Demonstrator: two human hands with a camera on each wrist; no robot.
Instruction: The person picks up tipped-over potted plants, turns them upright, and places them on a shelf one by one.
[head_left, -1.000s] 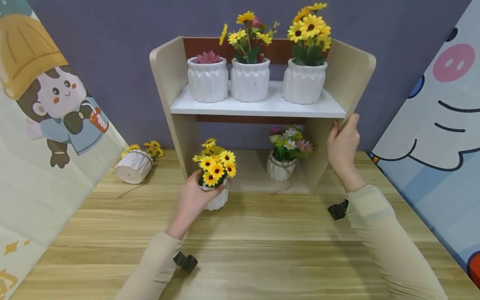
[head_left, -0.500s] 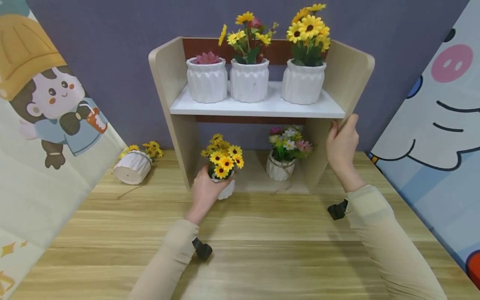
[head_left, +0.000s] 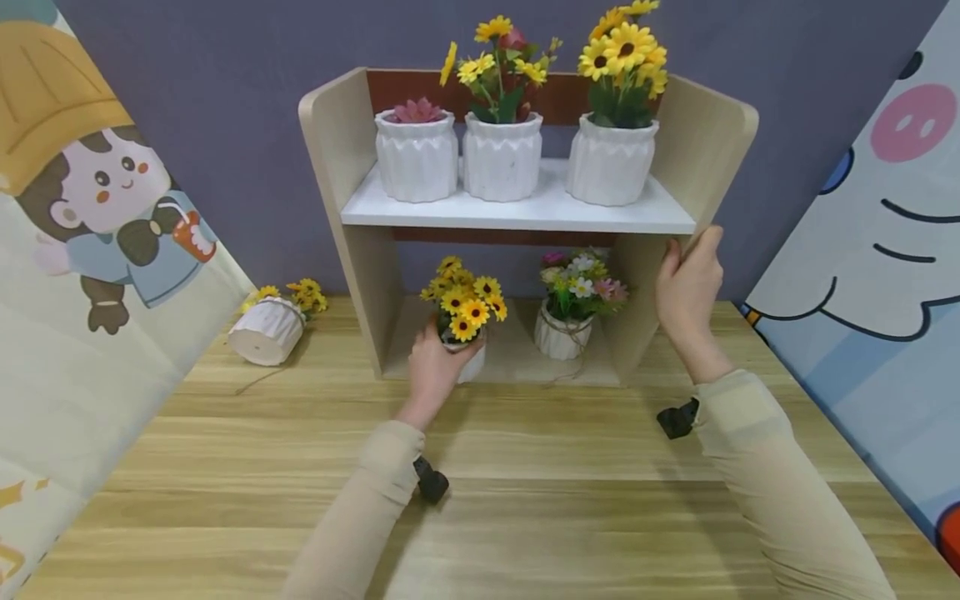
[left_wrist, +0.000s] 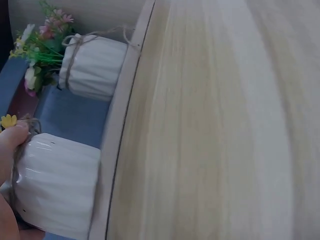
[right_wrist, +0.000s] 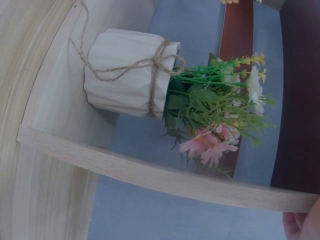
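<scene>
My left hand [head_left: 438, 367] grips a small white ribbed pot of yellow sunflowers [head_left: 467, 310] at the front left of the wooden shelf unit's [head_left: 341, 150] lower level. In the left wrist view the same pot [left_wrist: 57, 182] sits just inside the shelf's front edge with my thumb on its rim. My right hand [head_left: 686, 279] holds the shelf's right side panel [head_left: 708, 158]. A twine-tied white pot of pink and white flowers [head_left: 566, 321] stands on the lower level to the right, and the right wrist view shows that pot [right_wrist: 127, 72] close up.
Three white pots [head_left: 501, 154] with flowers stand on the white upper shelf [head_left: 525, 215]. Another white pot [head_left: 266, 331] lies tipped on the wooden table [head_left: 525, 500] at the left. Cartoon-printed panels [head_left: 82, 233] flank both sides, with a grey wall behind.
My left hand has carried the sunflower pot from the table in front of the shelf rightward and inward onto the lower level. The right hand has stayed on the side panel.
</scene>
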